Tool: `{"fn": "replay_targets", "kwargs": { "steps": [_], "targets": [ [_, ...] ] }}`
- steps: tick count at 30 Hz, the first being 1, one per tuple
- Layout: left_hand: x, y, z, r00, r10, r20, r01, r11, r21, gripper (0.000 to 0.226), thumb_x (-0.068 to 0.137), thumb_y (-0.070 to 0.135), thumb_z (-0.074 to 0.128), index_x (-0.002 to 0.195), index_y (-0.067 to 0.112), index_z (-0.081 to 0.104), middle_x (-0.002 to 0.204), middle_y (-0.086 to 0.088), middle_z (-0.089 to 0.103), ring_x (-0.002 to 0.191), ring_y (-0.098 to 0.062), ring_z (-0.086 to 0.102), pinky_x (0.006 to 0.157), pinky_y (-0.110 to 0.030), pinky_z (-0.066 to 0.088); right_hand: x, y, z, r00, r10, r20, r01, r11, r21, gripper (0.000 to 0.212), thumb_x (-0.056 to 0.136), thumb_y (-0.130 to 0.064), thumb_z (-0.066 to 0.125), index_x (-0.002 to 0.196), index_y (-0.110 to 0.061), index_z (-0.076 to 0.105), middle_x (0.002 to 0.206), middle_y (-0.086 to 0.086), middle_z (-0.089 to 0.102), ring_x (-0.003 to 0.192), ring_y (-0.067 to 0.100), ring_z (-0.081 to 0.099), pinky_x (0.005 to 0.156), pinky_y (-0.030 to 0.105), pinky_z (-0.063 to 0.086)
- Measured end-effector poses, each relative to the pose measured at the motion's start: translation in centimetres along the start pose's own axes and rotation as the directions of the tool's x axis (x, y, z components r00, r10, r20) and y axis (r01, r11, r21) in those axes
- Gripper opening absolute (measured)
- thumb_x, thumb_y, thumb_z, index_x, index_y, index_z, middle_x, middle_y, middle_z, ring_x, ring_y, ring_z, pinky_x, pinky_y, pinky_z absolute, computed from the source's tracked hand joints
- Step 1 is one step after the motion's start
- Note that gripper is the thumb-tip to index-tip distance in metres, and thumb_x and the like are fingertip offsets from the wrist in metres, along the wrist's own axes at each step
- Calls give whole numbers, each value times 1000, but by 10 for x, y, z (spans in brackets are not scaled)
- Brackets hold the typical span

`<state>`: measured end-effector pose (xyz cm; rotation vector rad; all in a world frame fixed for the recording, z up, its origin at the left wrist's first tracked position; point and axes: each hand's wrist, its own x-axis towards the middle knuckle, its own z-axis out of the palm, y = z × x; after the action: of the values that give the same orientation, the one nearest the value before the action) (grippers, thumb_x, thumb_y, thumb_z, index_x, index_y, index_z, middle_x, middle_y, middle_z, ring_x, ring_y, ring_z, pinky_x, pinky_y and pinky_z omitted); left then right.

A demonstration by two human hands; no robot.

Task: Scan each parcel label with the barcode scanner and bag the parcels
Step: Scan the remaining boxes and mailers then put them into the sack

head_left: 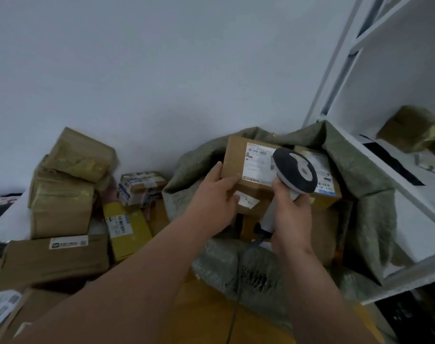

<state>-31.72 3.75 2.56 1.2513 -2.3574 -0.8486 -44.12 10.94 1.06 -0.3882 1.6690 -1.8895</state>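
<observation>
Both forearms reached out from the bottom of the view, up toward the sack. The right hand (292, 214) was wrapped round the white handle of the barcode scanner (294, 173), fingers curled tight, the dark round head tipped over toward the label. Its cable (237, 294) trailed down between the arms. The left hand (215, 194) gripped the brown parcel (236, 155) by its near left corner, thumb on top, fingers tucked under the edge, holding it up over the mouth of the green woven sack (365, 194). The white shipping label (258, 165) faced up, with the scanner head partly overlapping its right side. Just behind the scanner a second labelled box (323, 180) sat in the sack. Off to the left, a heap of parcels waited: a yellow box (127, 229), a flat brown carton (55, 259), taller taped boxes (65, 189) stacked against the wall. On the right stood a white shelf unit (395, 175), with a taped package (414, 127) on it.
</observation>
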Motion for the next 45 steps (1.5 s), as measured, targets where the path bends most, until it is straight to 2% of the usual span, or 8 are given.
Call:
{"fn": "replay_targets", "kwargs": {
  "steps": [5, 12, 14, 17, 21, 27, 32, 45],
  "targets": [
    [26, -10, 17, 981, -171, 94, 158, 978, 135, 49, 101, 35, 46, 148, 43, 33, 163, 7, 3, 145, -34, 1, 119, -48, 9, 27, 21, 3, 998, 42, 47, -38, 996, -77, 26, 87, -45, 72, 107, -44, 56, 127, -9, 62, 117, 13, 59, 105, 42, 46],
    [59, -5, 19, 991, -133, -14, 132, 989, -59, 50, 100, 20, 49, 149, 25, 38, 164, 1, 5, 150, -21, 4, 121, -35, 10, 55, 26, 17, 996, 29, 80, -21, 996, -90, 35, 88, -40, 73, 116, -39, 52, 131, -6, 56, 114, 12, 54, 92, 32, 42],
    [71, -3, 17, 987, -157, 25, 156, 987, 38, 50, 102, 22, 45, 150, 25, 34, 164, -1, 0, 150, -23, -3, 119, -34, 1, 61, 25, 23, 996, 9, 83, 1, 993, -118, 35, 87, -44, 72, 115, -42, 52, 137, -2, 53, 118, 15, 53, 95, 34, 41],
    [80, -4, 15, 975, -220, 16, 211, 951, 226, 49, 100, 36, 43, 148, 40, 33, 163, 8, -8, 146, -29, 0, 116, -50, 12, 66, 29, 25, 996, 11, 87, 0, 992, -124, 36, 87, -45, 72, 117, -45, 51, 139, -2, 51, 122, 16, 51, 99, 35, 39],
    [71, -16, 14, 980, -198, 13, 193, 966, 173, 54, 100, 41, 45, 150, 44, 25, 162, 11, -8, 147, -26, 8, 116, -51, 12, 57, 32, 22, 999, 7, 52, -1, 993, -122, 34, 86, -46, 72, 115, -45, 55, 138, -2, 53, 121, 16, 54, 106, 42, 43],
    [41, -44, -3, 971, -225, -80, 238, 944, 227, 54, 98, 47, 45, 149, 44, 27, 162, 9, 8, 148, -24, 10, 117, -51, 8, 33, 13, 31, 996, 39, 84, -32, 996, -83, 33, 92, -33, 68, 123, -31, 56, 102, -7, 69, 93, 15, 69, 92, 42, 57],
    [8, -73, -29, 958, -262, -114, 283, 921, 268, 50, 98, 48, 44, 146, 44, 34, 160, 8, 16, 147, -24, 13, 115, -53, 12, -5, 7, 54, 973, 87, 214, -54, 987, -154, 26, 92, -35, 68, 116, -30, 60, 93, 2, 72, 79, 15, 74, 72, 32, 59],
    [-147, -195, -116, 860, -464, -212, 504, 839, 204, 43, 96, 45, 46, 139, 44, 44, 156, 12, 24, 143, -19, 17, 114, -49, 13, -168, 61, 157, 834, 275, 479, -66, 911, -408, 11, 92, -31, 69, 95, -24, 62, 80, 11, 70, 72, 23, 68, 64, 35, 58]
  ]
}}
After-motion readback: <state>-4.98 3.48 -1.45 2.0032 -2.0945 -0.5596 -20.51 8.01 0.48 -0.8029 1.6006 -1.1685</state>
